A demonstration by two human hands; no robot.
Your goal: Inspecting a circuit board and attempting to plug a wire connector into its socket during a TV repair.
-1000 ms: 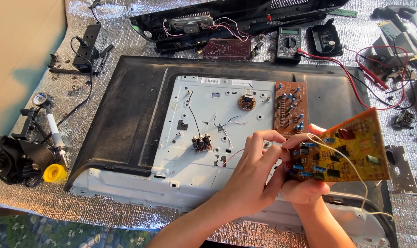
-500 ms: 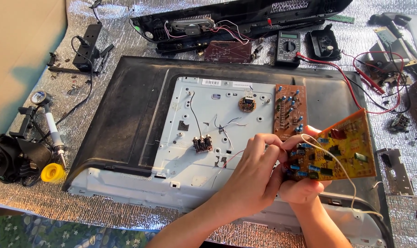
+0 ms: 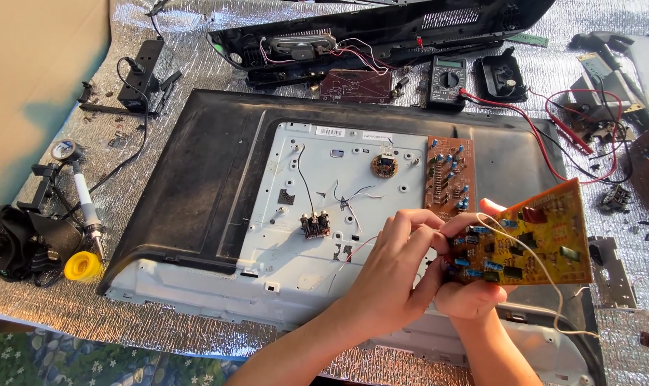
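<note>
Two circuit boards show clearly over the opened television back, and a third, darker one lies farther up the tabletop [image 3: 196, 43], which is covered in silver foil sheet. At the far left one soldering iron [image 3: 83, 204] rests by a yellow roll of tape [image 3: 82, 266] and a bundle of black cloth [image 3: 13, 239]; what sits under the cloth is hidden. One black flat-panel television back [image 3: 196, 186] lies face down, with a white metal chassis plate [image 3: 339, 207] bared in its middle and one brown circuit board [image 3: 449, 176] fixed at the plate's right edge. Above it lies one black plastic housing [image 3: 382, 28], its top cut off by the frame, then the dark board [image 3: 356, 85] and one multimeter [image 3: 448, 80] with red leads. The left hand [image 3: 392, 275] pinches the near left edge of the yellow circuit board [image 3: 535, 236], fingers curled on its parts. The right hand [image 3: 471, 293] grips the same board from beneath, mostly hidden behind it. The board is held tilted above the lower right of the chassis, with one thin white wire [image 3: 553, 286] trailing off it. Small parts at the far right are too cluttered to count.
</note>
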